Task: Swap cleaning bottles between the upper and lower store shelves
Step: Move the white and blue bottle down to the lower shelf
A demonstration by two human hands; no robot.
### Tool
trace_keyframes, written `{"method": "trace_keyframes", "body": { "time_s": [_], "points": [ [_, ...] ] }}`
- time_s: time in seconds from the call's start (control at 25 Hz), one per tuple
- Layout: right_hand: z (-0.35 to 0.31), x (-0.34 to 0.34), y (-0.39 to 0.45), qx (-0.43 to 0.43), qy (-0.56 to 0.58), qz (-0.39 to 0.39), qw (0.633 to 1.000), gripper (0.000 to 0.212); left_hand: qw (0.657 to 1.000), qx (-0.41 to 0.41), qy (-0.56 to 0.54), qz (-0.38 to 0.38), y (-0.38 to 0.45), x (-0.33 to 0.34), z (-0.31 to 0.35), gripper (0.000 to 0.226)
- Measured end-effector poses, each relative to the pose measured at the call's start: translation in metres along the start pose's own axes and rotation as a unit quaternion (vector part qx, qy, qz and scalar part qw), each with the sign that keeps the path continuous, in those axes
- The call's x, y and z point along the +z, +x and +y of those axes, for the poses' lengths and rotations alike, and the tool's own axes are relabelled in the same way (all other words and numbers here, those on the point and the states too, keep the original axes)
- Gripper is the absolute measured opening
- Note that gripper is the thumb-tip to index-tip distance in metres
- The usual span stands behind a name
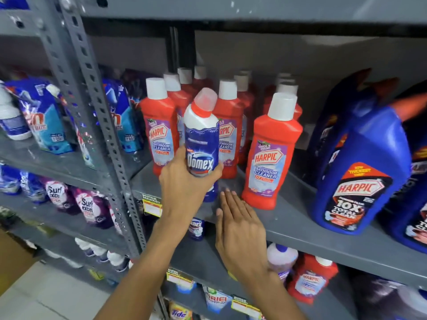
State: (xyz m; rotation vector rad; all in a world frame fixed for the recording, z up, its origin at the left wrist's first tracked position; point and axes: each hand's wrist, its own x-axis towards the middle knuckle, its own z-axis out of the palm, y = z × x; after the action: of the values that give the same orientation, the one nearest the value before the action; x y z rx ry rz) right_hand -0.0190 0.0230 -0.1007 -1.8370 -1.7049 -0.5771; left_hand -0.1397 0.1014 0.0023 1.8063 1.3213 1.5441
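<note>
Domex bottle (201, 137) is upright with a slight tilt, white neck, red collar, clear cap, blue label, held just above the front of the upper shelf (300, 227). Left hand (184, 183) is clamped round its lower body, thumb on the label side, arm reaching up from below. Right hand (240, 229) is flat and empty, fingers together, over the shelf edge just beside the bottle (contact unclear). Red Harpic bottles (270, 153) stand behind, blue Harpic jug (360, 172) to the right.

Blue-and-white Domex bottle (201, 144), red Harpic bottles (270, 153), grey shelf (323, 229).
</note>
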Motion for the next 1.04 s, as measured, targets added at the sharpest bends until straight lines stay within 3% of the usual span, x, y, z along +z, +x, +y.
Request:
{"method": "trace_keyframes", "body": {
  "time_s": [0.16,0.24,0.44,0.68,0.88,1.04],
  "points": [
    [0.001,0.002,0.0,0.003,0.007,0.001,1.0,0.049,0.986,-0.082,-0.146,-0.016,-0.053,-0.057,0.009,0.058],
    [0.001,0.003,-0.001,0.005,0.008,0.003,1.0,0.049,0.984,-0.078,-0.158,-0.018,-0.086,-0.081,0.005,0.054],
    [-0.001,0.001,-0.002,0.011,0.005,0.002,1.0,0.047,0.988,-0.131,-0.064,-0.049,-0.136,-0.098,-0.083,0.065],
    [-0.002,0.0,-0.002,0.012,-0.013,-0.012,1.0,0.046,0.974,-0.181,0.078,-0.11,-0.154,-0.037,-0.206,0.072],
    [-0.004,-0.002,-0.001,0.021,-0.017,-0.011,1.0,0.046,0.966,-0.215,0.102,-0.101,-0.142,0.011,-0.241,0.055],
    [-0.005,-0.002,0.0,0.025,-0.015,-0.019,0.999,0.047,0.959,-0.24,0.123,-0.094,-0.131,0.036,-0.252,0.06]
  ]
}}
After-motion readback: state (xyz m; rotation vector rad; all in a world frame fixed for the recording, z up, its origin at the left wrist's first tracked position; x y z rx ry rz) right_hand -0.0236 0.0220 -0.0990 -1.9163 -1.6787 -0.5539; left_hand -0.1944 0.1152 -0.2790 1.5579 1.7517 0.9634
